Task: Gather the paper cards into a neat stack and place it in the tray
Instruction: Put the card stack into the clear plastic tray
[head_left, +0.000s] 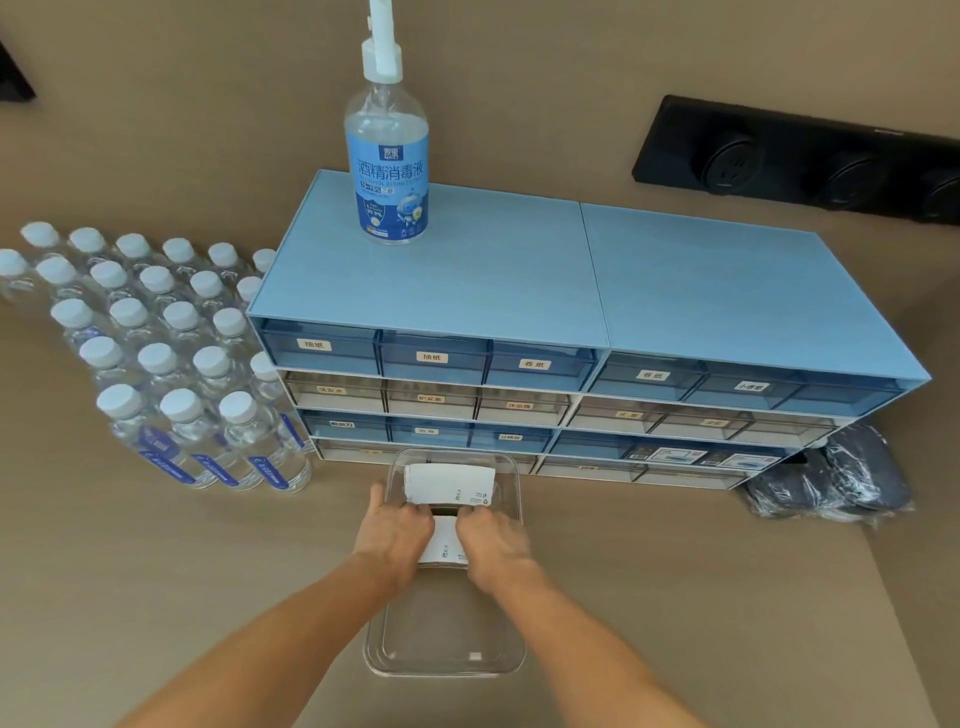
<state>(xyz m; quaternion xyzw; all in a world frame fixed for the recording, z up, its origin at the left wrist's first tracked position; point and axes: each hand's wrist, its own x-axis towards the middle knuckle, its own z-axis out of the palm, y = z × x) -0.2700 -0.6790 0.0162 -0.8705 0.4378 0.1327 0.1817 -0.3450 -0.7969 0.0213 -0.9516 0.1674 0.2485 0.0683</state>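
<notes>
A clear plastic tray (447, 660) lies on the tan table in front of me, its far end against the drawer unit. White paper cards (450, 484) with small black print stand tilted up at the tray's far end, and more of the stack (444, 544) shows between my hands. My left hand (396, 535) grips the cards from the left with fingers curled over their lower edge. My right hand (491, 543) grips them from the right in the same way. Both hands are inside the tray, and they hide the stack's sides.
A blue drawer unit (571, 291) with labelled drawers stands right behind the tray, a spray bottle of disinfectant (387, 156) on its top. Several capped water bottles (171, 358) crowd the left. Dark wrapped items (831, 483) lie at right, and a black socket strip (800, 161) sits on the wall.
</notes>
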